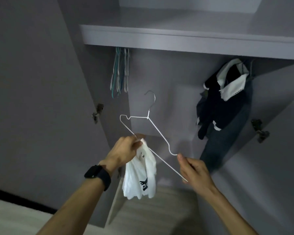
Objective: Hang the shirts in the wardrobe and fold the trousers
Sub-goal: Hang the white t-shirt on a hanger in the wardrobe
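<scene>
Lettering on the white shirt [141, 175] is unreadable from my remote seat: black print low on the bunched cloth, a small neck tag, both blurred; the shirt hangs from my left hand [126, 150], fingers [137, 143] curled round its collar and one arm of the white wire hanger [148, 117], before the open wardrobe [159, 78]; my right hand [193, 172] pinches the hanger's other end; spare hangers [119, 73] dangle under the shelf [176, 39]; dark garments [215, 112] hang at right.
</scene>
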A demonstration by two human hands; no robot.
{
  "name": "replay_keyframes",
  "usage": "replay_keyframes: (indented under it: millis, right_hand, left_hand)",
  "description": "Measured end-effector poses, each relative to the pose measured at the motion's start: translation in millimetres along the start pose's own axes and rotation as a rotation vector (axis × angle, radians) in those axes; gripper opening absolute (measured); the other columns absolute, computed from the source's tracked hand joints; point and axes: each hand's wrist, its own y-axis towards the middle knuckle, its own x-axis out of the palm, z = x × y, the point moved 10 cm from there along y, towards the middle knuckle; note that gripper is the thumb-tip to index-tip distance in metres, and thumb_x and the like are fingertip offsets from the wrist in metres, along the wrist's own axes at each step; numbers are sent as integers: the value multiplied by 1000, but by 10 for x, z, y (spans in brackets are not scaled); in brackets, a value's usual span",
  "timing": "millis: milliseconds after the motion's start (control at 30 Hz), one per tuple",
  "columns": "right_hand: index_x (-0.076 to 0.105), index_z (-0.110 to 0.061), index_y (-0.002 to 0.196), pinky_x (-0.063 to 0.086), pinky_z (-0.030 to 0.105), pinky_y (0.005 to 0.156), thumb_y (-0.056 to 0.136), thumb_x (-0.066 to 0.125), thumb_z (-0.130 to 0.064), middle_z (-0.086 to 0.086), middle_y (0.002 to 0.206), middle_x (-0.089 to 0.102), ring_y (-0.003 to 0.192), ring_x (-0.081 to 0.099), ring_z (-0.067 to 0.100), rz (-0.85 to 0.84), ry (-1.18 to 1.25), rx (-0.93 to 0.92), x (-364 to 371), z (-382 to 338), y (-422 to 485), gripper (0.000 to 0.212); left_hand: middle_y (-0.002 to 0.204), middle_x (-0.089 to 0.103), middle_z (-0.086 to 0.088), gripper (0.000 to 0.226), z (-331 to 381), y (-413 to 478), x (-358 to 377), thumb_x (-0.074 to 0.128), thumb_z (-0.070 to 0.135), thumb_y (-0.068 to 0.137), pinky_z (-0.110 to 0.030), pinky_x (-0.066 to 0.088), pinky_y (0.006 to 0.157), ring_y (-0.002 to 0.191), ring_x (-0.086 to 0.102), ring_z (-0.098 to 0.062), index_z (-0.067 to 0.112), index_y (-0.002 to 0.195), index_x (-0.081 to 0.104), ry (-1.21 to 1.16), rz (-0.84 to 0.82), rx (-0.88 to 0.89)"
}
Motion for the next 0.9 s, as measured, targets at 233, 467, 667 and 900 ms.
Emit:
replay_keyframes:
  millis: [233,467,667,900]
  right_hand:
    - [24,-26,53,18,23,49,88,59,-48,0,54,18,48,17,12,79,201,163,-334,363,-122,54]
    - [23,-23,61,16,22,47,57,81,-77,3,60,11,49,12,13,21,358,256,-445,684,-92,79]
    - [40,-21,58,38,28,59,85,64,-64,-2,55,42,52,41,12,-93,41,212,-558,833,-58,56]
    - [69,-12,103,49,24,68,96,68,-26,-2,94,78,75,62,11,-183,77,308,-477,655,336,16]
  left_hand:
    - [105,74,3,37,-13,66,407,53,24,104,-36,57,86,94,70,-20,53,126,58,-58,-157,43]
    - [115,70,5,24,103,256,669,51,24,106,-16,45,83,102,66,-15,28,122,67,66,-174,50]
    - [114,69,-1,25,253,236,754,45,15,103,-34,52,84,102,66,-28,27,116,63,214,-153,95]
    - [116,61,8,32,393,202,631,47,17,98,-32,47,74,98,60,-22,32,124,56,378,-78,204]
